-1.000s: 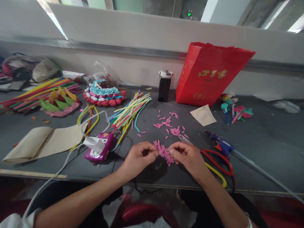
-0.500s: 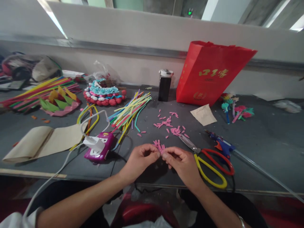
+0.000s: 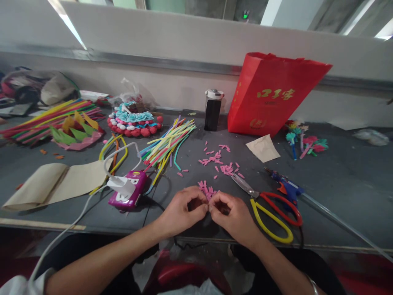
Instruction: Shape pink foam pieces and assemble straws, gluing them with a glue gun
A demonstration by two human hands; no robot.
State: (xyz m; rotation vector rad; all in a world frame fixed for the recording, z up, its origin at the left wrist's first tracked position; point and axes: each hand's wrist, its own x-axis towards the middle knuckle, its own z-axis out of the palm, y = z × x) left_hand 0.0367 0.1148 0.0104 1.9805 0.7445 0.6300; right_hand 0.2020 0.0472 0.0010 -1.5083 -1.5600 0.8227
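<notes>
We look across a dark grey table (image 3: 337, 180) that spans the middle of the frame, a pale strip (image 3: 43, 224) running along its near edge at lower left. Behind it we see a plain whitish wall (image 3: 159, 37) crossed by a grey rail (image 3: 172, 64). A slanting streak of light (image 3: 69, 22) shows at upper left. Above the wall we make out a pale green panel (image 3: 166, 7), a small green light (image 3: 245, 15) and, at upper right, a whitish pillar (image 3: 287, 14). At bottom centre we glimpse grey floor (image 3: 219, 255).
</notes>
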